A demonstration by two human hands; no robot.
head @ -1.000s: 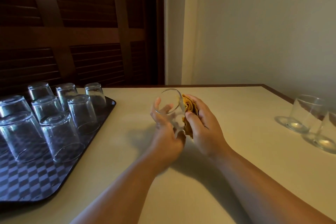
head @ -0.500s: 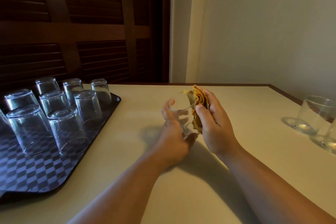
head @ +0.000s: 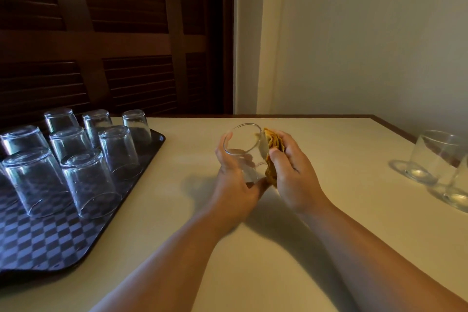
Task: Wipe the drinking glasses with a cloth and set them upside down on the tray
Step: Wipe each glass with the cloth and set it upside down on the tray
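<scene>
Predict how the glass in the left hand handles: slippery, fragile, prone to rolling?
The glass looks smooth and clear, so probably slippery; the left hand curls round it. Thin rim suggests fragile. Round sides: likely rolls if laid down.

Tray [head: 38, 243], left: is showing a black and grey-blue checkerboard.
Cloth [head: 273, 140], centre: is showing mustard orange.
Glass [head: 244, 149] beside it, and glasses [head: 91, 185] at left: are showing clear, colourless.
Table [head: 253, 261]: is showing cream, brown-edged.
Shutters [head: 126, 33], far left: are showing dark brown slats.
Wall [head: 367, 45], far right: is showing pale grey-white.
</scene>
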